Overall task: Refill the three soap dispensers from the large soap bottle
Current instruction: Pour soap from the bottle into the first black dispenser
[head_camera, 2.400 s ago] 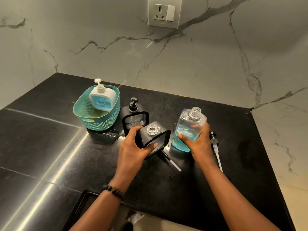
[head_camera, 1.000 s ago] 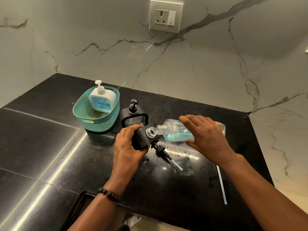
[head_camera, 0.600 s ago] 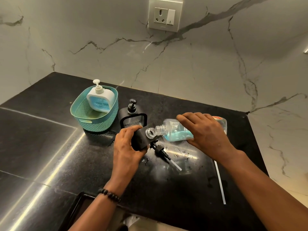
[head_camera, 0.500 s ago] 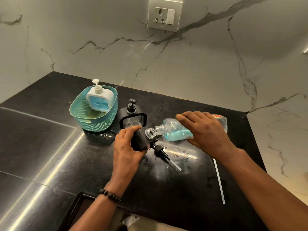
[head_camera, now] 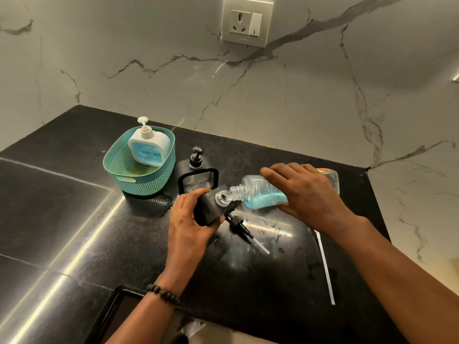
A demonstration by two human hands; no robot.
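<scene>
Head view, setting: a black stone table (head_camera: 74, 219) set against a pale marble wall (head_camera: 323, 108) with dark veins; a wall socket with a switch (head_camera: 247, 21) sits high on the wall

Head view, left hand: the left hand (head_camera: 188, 227) wraps its grip around a black soap dispenser (head_camera: 211, 207), thumb on the far side, fingers curled under the near side; a dark bead bracelet (head_camera: 162, 292) circles the wrist

Head view, black dispenser: tilted, pump removed, its clear threaded neck facing the large bottle's mouth

Head view, right hand: the right hand (head_camera: 305, 192) lies over the large soap bottle (head_camera: 263, 193), fingers curled across its top side in a holding grip

Head view, large bottle: clear, lying almost level above the table, blue soap pooled along its lower side, open mouth touching or just at the dispenser's neck; whether soap is flowing cannot be told

Head view, loose pumps: a black pump with a white tube (head_camera: 244, 230) lies on the table just below the held dispenser; a long pale tube (head_camera: 325, 268) lies nearer the right forearm

Head view, other dispensers: a second black dispenser (head_camera: 197, 175), pump on, stands upright behind the left hand; a white dispenser (head_camera: 149, 147) showing blue soap leans inside a teal basket (head_camera: 139, 182) at the left
</scene>
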